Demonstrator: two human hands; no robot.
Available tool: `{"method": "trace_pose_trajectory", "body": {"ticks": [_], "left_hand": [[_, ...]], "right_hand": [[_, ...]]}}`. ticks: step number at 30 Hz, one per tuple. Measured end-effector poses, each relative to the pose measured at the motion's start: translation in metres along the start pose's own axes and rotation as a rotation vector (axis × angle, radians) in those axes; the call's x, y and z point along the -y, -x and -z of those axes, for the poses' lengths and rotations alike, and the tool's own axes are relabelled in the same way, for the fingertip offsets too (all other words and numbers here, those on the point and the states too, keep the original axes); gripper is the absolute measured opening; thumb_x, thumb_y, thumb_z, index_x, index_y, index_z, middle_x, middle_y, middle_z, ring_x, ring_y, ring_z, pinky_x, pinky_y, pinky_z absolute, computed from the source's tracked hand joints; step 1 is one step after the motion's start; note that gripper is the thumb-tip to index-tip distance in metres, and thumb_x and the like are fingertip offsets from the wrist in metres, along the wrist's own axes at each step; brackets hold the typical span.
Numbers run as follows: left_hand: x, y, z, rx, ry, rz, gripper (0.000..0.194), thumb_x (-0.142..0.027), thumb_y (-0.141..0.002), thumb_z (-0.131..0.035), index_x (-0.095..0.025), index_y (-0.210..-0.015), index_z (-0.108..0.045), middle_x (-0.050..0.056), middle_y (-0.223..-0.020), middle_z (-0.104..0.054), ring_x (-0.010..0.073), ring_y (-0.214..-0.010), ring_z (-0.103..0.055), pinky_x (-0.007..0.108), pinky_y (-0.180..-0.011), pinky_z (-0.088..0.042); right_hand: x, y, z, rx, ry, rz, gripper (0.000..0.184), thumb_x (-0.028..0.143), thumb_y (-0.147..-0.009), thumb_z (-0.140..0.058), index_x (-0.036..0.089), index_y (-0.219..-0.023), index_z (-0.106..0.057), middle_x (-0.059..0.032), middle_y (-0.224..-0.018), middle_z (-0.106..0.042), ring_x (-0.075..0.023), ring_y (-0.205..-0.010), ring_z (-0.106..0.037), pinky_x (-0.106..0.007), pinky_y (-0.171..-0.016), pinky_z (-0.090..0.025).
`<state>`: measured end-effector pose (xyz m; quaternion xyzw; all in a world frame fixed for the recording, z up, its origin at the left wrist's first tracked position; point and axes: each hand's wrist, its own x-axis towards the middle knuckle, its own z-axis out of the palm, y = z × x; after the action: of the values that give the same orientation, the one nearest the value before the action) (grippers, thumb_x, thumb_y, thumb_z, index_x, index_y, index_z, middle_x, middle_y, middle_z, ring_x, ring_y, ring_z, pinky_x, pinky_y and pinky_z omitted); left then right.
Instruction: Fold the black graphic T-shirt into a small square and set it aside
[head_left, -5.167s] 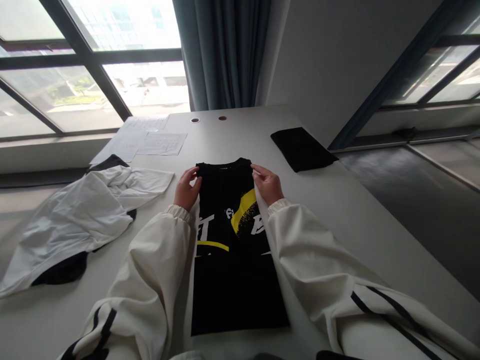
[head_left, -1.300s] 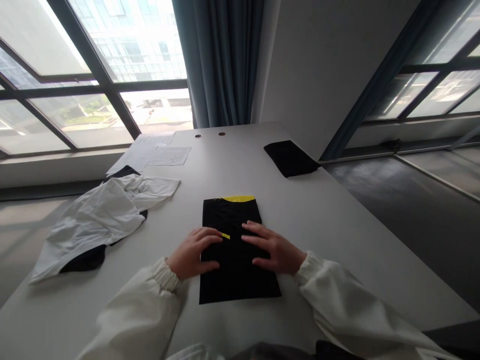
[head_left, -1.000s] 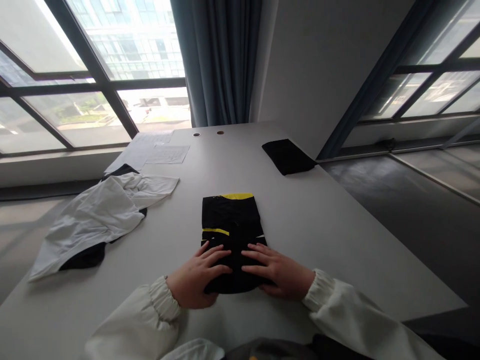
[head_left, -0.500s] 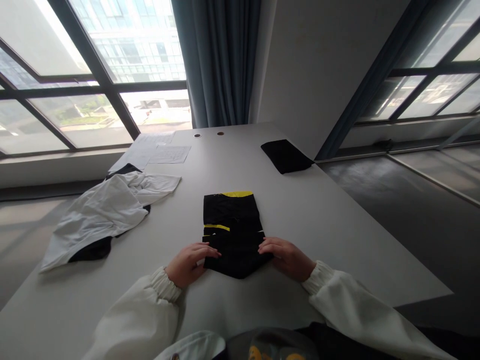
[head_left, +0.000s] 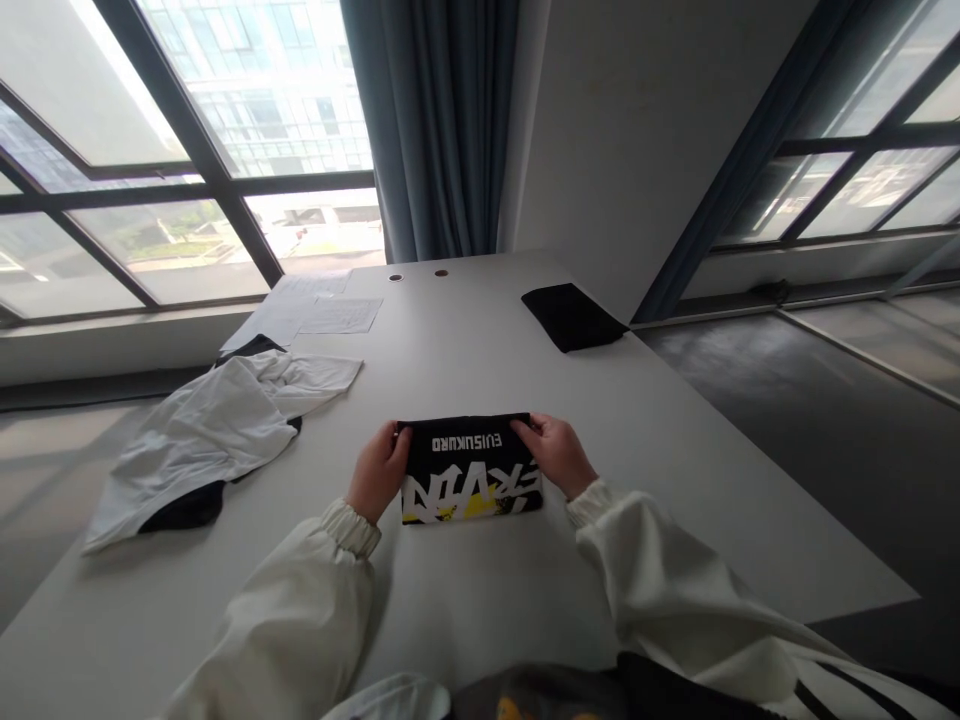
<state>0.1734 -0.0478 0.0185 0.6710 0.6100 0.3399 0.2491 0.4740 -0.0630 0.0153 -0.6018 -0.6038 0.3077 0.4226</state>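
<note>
A folded black T-shirt (head_left: 471,468) with white lettering and yellow print is a small wide rectangle in front of me on the table. My left hand (head_left: 381,466) pinches its far left corner, thumb on top and fingers behind. At the far right corner, my right hand (head_left: 553,452) grips the cloth the same way. The far edge is stretched straight between both hands. Whether the near edge rests on the tabletop I cannot tell.
On the white table (head_left: 645,470), a crumpled white garment (head_left: 217,420) with black parts lies at the left. A folded black cloth (head_left: 574,316) sits at the far right. Paper sheets (head_left: 341,313) and two round cable holes are toward the back, before a blue curtain (head_left: 435,130).
The T-shirt's near part has been folded over away from me, so it is shorter and its lettered side shows. Both hands have moved from its near sides to its far corners.
</note>
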Motion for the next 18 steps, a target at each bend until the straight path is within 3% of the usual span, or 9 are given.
{"method": "trace_pose_trajectory", "body": {"ticks": [3, 5, 9, 14, 16, 18], "left_hand": [[0.011, -0.018, -0.012, 0.096, -0.266, 0.051, 0.033, -0.040, -0.102, -0.047, -0.025, -0.073, -0.054, 0.005, -0.073, -0.069, 0.0234, -0.072, -0.065, 0.032, -0.065, -0.042], [0.019, -0.022, -0.019, 0.142, -0.381, 0.057, 0.035, -0.040, -0.103, -0.046, -0.025, -0.073, -0.056, 0.007, -0.077, -0.072, 0.0255, -0.075, -0.068, 0.033, -0.066, -0.042], [0.025, -0.021, -0.026, 0.100, -0.513, 0.033, 0.037, -0.044, -0.106, -0.040, -0.025, -0.083, -0.061, 0.008, -0.083, -0.075, 0.0254, -0.076, -0.069, 0.033, -0.065, -0.040], [0.019, -0.030, -0.021, 0.132, -0.621, 0.057, 0.032, -0.043, -0.105, -0.044, -0.025, -0.090, -0.066, 0.009, -0.085, -0.075, 0.0285, -0.080, -0.070, 0.036, -0.070, -0.045], [0.011, -0.031, -0.018, 0.091, -0.665, -0.006, 0.022, -0.037, -0.101, -0.051, -0.023, -0.096, -0.068, 0.012, -0.094, -0.075, 0.0312, -0.091, -0.070, 0.039, -0.080, -0.050], [-0.002, -0.028, -0.018, 0.020, -0.672, -0.161, 0.019, -0.028, -0.099, -0.054, -0.020, -0.109, -0.068, 0.014, -0.111, -0.074, 0.0321, -0.107, -0.068, 0.042, -0.092, -0.051]], "right_hand": [[-0.008, -0.018, -0.004, 0.162, 0.201, -0.077, 0.041, 0.049, -0.094, -0.061, 0.020, -0.065, -0.066, -0.0033, -0.064, -0.070, -0.0189, -0.061, -0.062, -0.028, -0.057, -0.040], [-0.015, -0.020, -0.007, 0.191, 0.364, -0.095, 0.043, 0.045, -0.096, -0.060, 0.021, -0.060, -0.062, -0.0040, -0.060, -0.068, -0.0184, -0.058, -0.060, -0.029, -0.055, -0.035], [-0.023, -0.021, -0.013, 0.138, 0.622, -0.053, 0.044, 0.042, -0.103, -0.054, 0.022, -0.065, -0.067, -0.0085, -0.067, -0.072, -0.0199, -0.062, -0.062, -0.031, -0.058, -0.032], [-0.019, -0.022, -0.014, 0.138, 0.800, -0.091, 0.037, 0.040, -0.105, -0.054, 0.021, -0.079, -0.073, -0.0105, -0.077, -0.075, -0.0229, -0.071, -0.067, -0.032, -0.062, -0.037], [-0.010, -0.020, -0.012, 0.102, 0.829, -0.067, 0.026, 0.037, -0.103, -0.057, 0.021, -0.091, -0.074, -0.0099, -0.085, -0.076, -0.0232, -0.077, -0.068, -0.031, -0.066, -0.041], [0.002, -0.014, -0.012, 0.043, 0.849, 0.027, 0.018, 0.031, -0.101, -0.060, 0.020, -0.107, -0.073, -0.0114, -0.101, -0.077, -0.0251, -0.091, -0.068, -0.032, -0.075, -0.046]]}}
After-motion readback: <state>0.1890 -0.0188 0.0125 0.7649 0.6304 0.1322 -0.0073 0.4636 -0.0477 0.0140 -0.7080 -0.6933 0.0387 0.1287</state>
